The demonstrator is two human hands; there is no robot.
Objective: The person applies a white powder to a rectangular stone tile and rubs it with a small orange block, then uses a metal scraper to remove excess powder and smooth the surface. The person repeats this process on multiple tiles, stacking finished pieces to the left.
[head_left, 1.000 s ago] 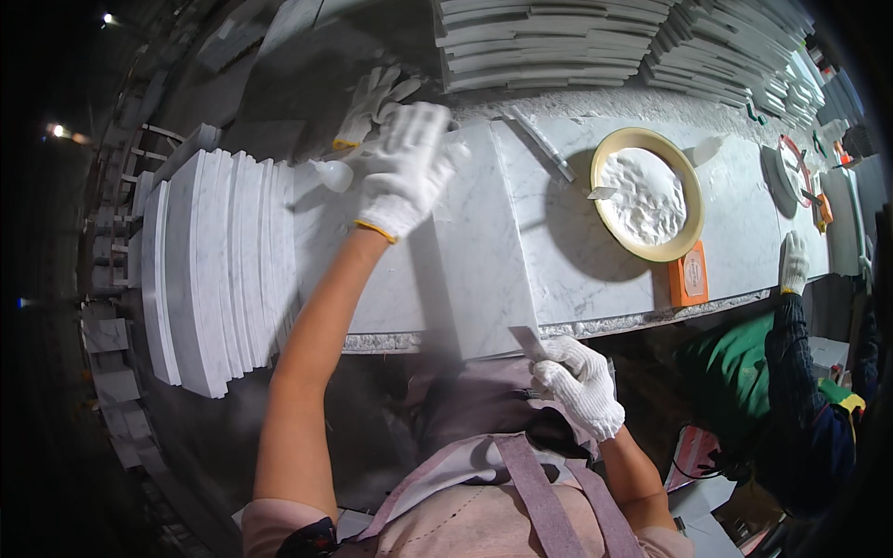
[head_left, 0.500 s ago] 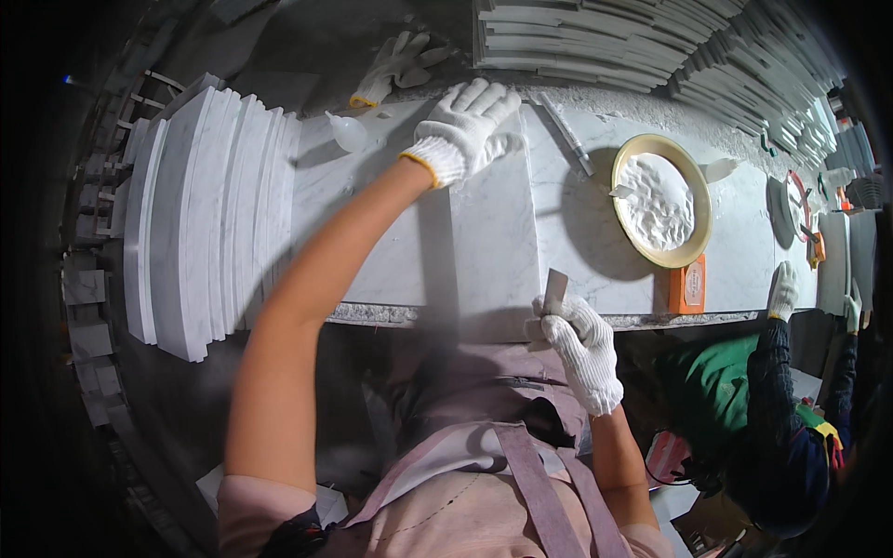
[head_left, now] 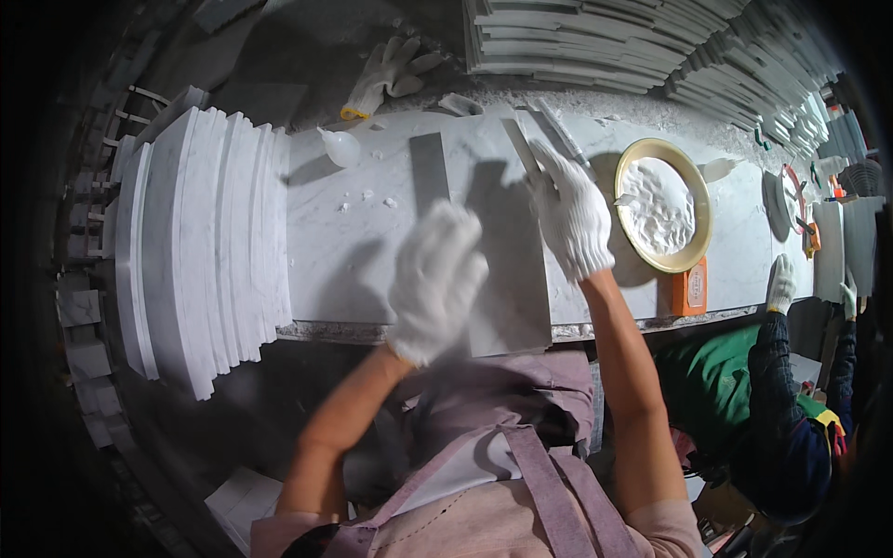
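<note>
A long white marble strip [head_left: 507, 270] lies across the marble-topped bench [head_left: 326, 223], its near end over the front edge. My right hand [head_left: 572, 221], in a white knit glove, is closed on a flat metal scraper blade [head_left: 519, 147] by the strip's right edge, near its far end. My left hand [head_left: 435, 284], gloved too, is smeared by motion above the strip's left side, so its fingers are unclear. Right of my right hand stands a yellowish bowl [head_left: 704, 209] of white powder [head_left: 656, 209], with a small blade at its left rim.
Slabs [head_left: 195, 242] stand stacked at left; more piles [head_left: 577, 46] lie at the back. A squeeze bottle [head_left: 339, 147], a loose glove [head_left: 386, 79], a slim tool [head_left: 561, 130] and an orange box [head_left: 690, 290] lie around. A co-worker's gloved hand [head_left: 781, 284] is at right.
My left hand has come back from the strip's far end toward me. My right hand has moved forward with the scraper to the strip's far right edge. White crumbs now show at left.
</note>
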